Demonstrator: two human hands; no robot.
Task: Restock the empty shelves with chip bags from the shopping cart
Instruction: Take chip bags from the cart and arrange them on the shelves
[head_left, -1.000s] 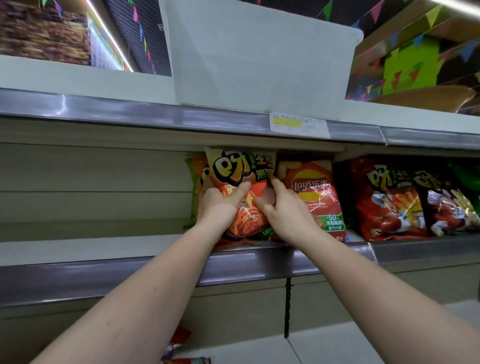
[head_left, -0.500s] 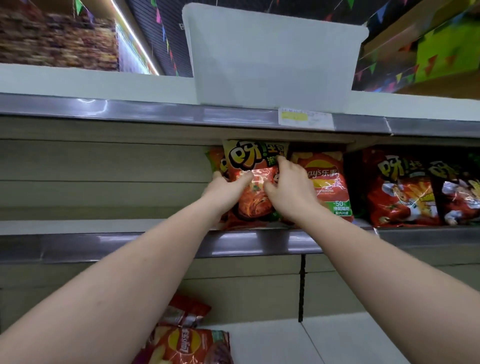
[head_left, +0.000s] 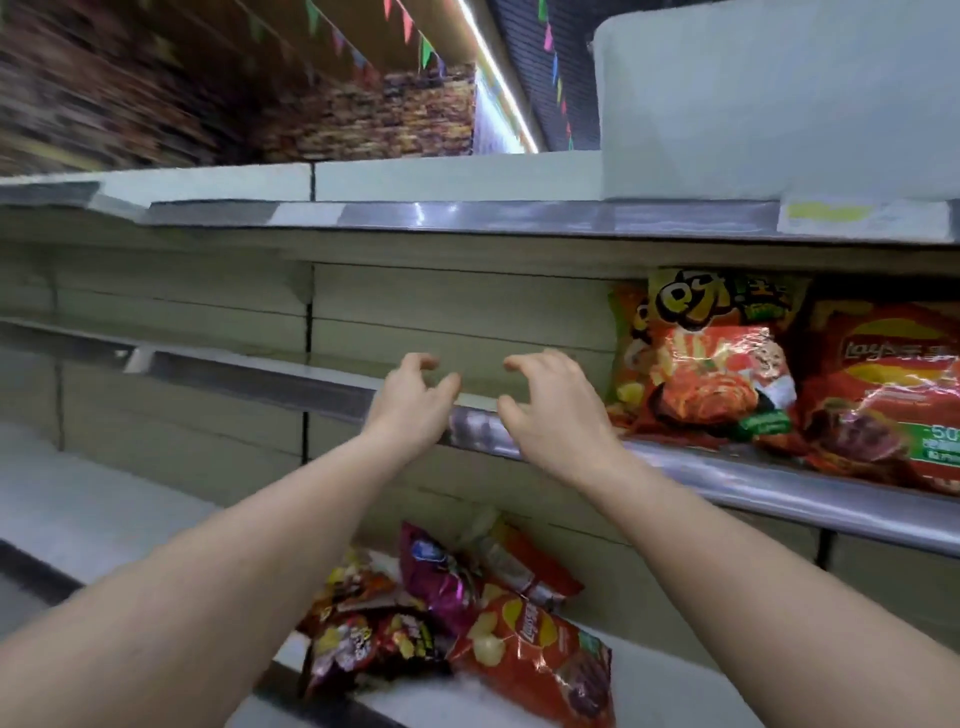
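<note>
An orange and yellow chip bag (head_left: 701, 358) stands upright on the middle shelf (head_left: 322, 384), with a red Lay's bag (head_left: 883, 395) at its right. My left hand (head_left: 413, 402) and my right hand (head_left: 550, 410) hover side by side in front of the shelf's metal edge, left of the orange bag. Both have loosely curled fingers and hold nothing. Neither hand touches a bag. Below my arms, several chip bags lie in a heap on the lower shelf, among them a red Lay's bag (head_left: 535, 654) and a purple bag (head_left: 441, 577).
The middle shelf stretches bare to the left of my hands. The top shelf's metal edge (head_left: 467, 218) runs above, carrying a price label (head_left: 862, 221) and a white panel (head_left: 769, 104). The lower shelf (head_left: 98, 509) extends left of the heap.
Both hands have let go of the orange bag, which stays standing on the shelf. They have drawn back to its left, and the view has swung left and down.
</note>
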